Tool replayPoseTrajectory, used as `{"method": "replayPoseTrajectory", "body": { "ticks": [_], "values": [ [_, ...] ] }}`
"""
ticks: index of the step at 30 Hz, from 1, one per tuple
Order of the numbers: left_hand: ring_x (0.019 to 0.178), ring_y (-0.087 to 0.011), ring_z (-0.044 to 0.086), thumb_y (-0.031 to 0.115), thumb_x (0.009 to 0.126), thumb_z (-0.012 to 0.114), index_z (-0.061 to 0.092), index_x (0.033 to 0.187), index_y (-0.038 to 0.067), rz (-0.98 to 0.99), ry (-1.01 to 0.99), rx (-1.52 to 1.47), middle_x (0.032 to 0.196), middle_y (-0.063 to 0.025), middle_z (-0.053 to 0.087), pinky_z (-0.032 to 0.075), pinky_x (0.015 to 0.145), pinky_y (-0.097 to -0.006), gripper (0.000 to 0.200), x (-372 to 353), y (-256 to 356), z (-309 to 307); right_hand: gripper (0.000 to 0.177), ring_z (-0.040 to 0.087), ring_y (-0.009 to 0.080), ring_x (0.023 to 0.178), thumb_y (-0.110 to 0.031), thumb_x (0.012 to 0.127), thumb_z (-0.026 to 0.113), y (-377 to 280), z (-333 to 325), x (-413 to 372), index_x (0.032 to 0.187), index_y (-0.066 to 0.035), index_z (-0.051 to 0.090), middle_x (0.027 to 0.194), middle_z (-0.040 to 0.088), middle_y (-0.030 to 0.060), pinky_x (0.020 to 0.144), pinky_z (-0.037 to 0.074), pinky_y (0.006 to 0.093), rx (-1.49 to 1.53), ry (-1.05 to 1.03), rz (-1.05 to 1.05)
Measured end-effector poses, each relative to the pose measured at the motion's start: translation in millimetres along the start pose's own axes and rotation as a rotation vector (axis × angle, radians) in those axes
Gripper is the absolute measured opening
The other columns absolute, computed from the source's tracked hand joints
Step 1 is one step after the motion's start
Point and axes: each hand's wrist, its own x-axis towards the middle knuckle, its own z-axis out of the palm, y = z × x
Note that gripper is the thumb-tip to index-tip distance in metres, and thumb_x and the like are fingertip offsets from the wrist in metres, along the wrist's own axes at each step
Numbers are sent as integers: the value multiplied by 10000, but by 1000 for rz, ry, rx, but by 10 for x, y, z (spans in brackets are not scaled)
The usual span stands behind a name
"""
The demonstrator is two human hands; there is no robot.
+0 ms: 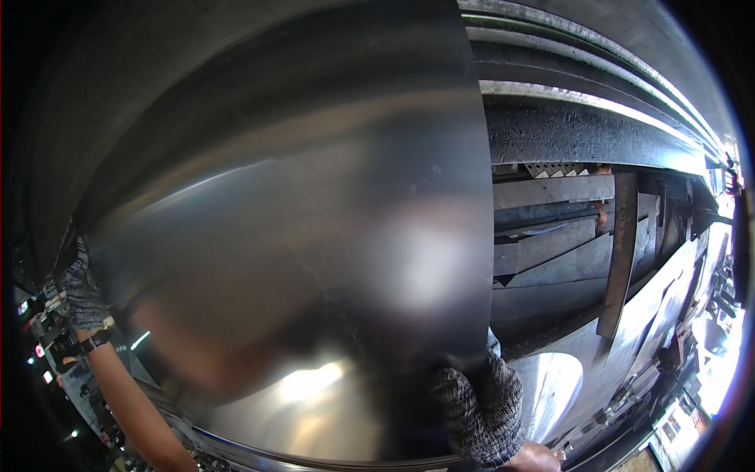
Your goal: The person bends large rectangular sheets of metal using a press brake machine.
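Note:
A large, shiny metal sheet (314, 236) fills the middle of the view, with light and dark reflections across its surface. My right hand (484, 409), in a grey knitted glove, grips the sheet near its lower right corner. The thumb lies on the face and the fingers curl round the edge. At the far left, my left hand (85, 291), gloved the same way with a dark band at the wrist, holds the sheet's left edge. Its fingertips are partly hidden there.
Long dark metal beams (590, 134) run along the upper right. Below them lie stacked metal strips and offcuts (550, 252), with one strip (621, 252) set crosswise. Flat plates (566, 338) lie at the lower right. Machine parts (59, 330) show at the left edge.

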Motion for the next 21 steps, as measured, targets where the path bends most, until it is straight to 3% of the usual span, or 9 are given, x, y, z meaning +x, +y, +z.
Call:
{"method": "replayPoseTrajectory", "body": {
  "ticks": [1, 3, 6, 12, 16, 18, 19, 20, 21],
  "values": [
    [1381, -174, 413, 10, 1017, 357, 345, 1485, 24, 2, 2, 6, 1529, -107, 402, 308, 1163, -262, 468, -3, -17, 54, 283, 645, 233, 813, -74, 929, 630, -32, -27, 28, 1171, 56, 564, 935, 648, 135, 752, 515, 321, -8, -102, -23],
    [1395, -182, 392, 15, 1021, 332, 298, 1505, 29, -34, -91, 692, 1541, -111, 381, 280, 1179, -275, 485, -5, 91, -19, 281, 643, 232, 815, -57, 924, 627, 21, -41, 48, 1168, 63, 559, 941, 647, 140, 745, 512, 317, -50, -104, -79],
    [1411, -186, 365, 19, 1020, 322, 281, 1510, 29, -123, -221, 643, 1549, -111, 368, 254, 1193, -286, 492, 32, 134, 32, 286, 641, 246, 832, -46, 915, 627, 8, -50, 65, 1167, 70, 555, 955, 642, 155, 747, 507, 326, -98, -108, -114],
    [1480, -231, 233, 129, 1022, 328, 230, 1537, 6, -41, -227, 628, 1613, -101, 238, 117, 1234, -355, 538, 24, 57, 149, 273, 638, 308, 897, -82, 899, 642, -115, -52, 87, 1129, 57, 596, 971, 642, 199, 799, 493, 364, -198, -92, -104],
    [1473, -226, 251, 108, 1022, 324, 246, 1531, 9, -98, -305, 505, 1604, -107, 255, 135, 1231, -334, 524, 43, 161, -64, 205, 637, 341, 907, -144, 905, 634, -125, -101, 115, 1039, 6, 671, 968, 676, 193, 825, 483, 393, -283, -106, -94],
    [1423, -185, 353, 28, 1012, 352, 300, 1503, 18, 77, -154, 1013, 1556, -108, 356, 256, 1184, -281, 494, 62, 189, -45, 199, 641, 345, 910, -160, 908, 629, -182, -85, 93, 1024, -7, 680, 965, 687, 180, 840, 480, 402, -182, -106, 21],
    [1423, -185, 353, 28, 1012, 352, 300, 1503, 18, 75, -151, 1018, 1556, -108, 356, 256, 1184, -281, 494, 70, 188, -47, 196, 646, 348, 913, -177, 911, 624, -192, -78, 95, 1008, -19, 690, 963, 697, 166, 855, 476, 412, -87, -104, 133],
    [1422, -180, 353, 23, 1012, 352, 302, 1503, 17, 68, -164, 1051, 1552, -108, 361, 255, 1182, -276, 494, 48, 198, -44, 196, 646, 348, 913, -177, 911, 624, -176, -89, 106, 1008, -19, 690, 963, 697, 166, 855, 476, 412, -82, -105, 133],
    [1422, -175, 353, 17, 1011, 352, 304, 1503, 17, 62, -178, 1085, 1547, -107, 365, 253, 1180, -271, 494, 23, 202, -49, 193, 653, 340, 909, -176, 912, 625, -151, -112, 123, 1010, -23, 690, 962, 702, 157, 847, 484, 403, -258, -107, -40]
  ]
}}
